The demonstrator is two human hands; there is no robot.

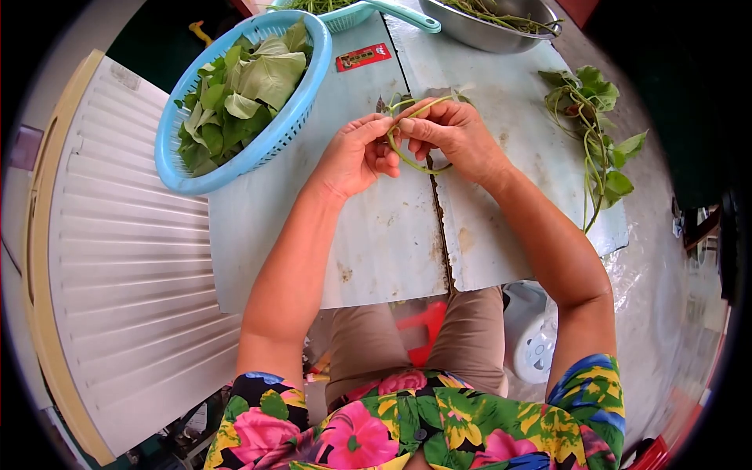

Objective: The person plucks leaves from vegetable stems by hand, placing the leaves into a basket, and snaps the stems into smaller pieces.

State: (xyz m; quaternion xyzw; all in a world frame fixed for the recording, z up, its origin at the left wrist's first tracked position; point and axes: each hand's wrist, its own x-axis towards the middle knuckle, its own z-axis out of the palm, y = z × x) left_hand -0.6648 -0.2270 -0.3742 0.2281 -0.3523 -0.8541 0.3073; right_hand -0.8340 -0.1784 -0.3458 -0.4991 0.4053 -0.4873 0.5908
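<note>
A thin green stem [419,165] curves in a loop between my two hands above the pale table. My left hand [360,153] pinches it near its left side, thumb against the index finger. On the other side my right hand [450,135] has its thumb and fingers closed on the same stem, and the two hands' fingertips nearly touch. A few small leaves show just beyond my fingers. To the left, a blue oval basket [174,168] holds loose green leaves [258,82].
A leafy vine bunch [599,145] lies at the table's right edge. Behind are a metal bowl [489,37] and a teal strainer [352,17], both with stems, and a red packet [363,57]. A ridged white panel [141,235] stands left of the table [376,258].
</note>
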